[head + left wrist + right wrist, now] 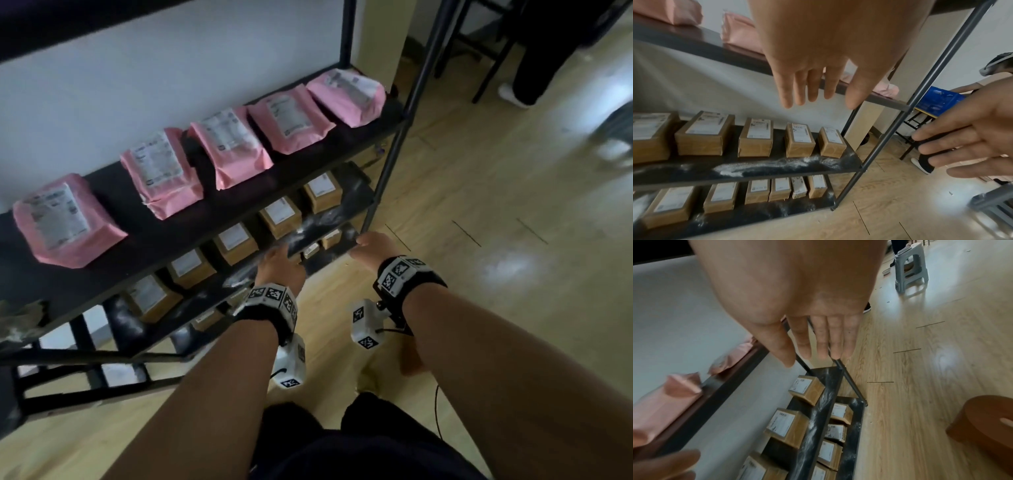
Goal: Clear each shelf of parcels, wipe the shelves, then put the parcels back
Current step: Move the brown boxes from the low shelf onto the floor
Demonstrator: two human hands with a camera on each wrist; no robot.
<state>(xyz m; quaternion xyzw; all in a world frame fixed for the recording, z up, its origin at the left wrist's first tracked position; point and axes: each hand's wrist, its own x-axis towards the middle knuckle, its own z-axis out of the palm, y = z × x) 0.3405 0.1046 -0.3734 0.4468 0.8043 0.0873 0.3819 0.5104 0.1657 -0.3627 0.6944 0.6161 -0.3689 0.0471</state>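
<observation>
**Shelves still loaded, dust unwiped**

Wooden flooring (479,171) and a white wall frame the black rack (394,164). Nothing is held: the left hand (281,265) and right hand (371,245) are spread flat near the middle shelf (777,168) at 12 o'clock. Brown boxes (758,138) sit there behind white dust (748,167); pink mailers (226,147) lie at 10 o'clock. Clearing is judged barely begun. Label print cannot be read.

Black metal-framed shelf rack (394,161) in front of me. Five pink plastic mailer parcels (228,145) lie flat in a row, labels up, on one shelf. Below it, small brown cardboard box parcels (756,138) with white labels, white dust (764,166) streaking that shelf's front edge. More boxes on the lowest shelf (777,211).
</observation>
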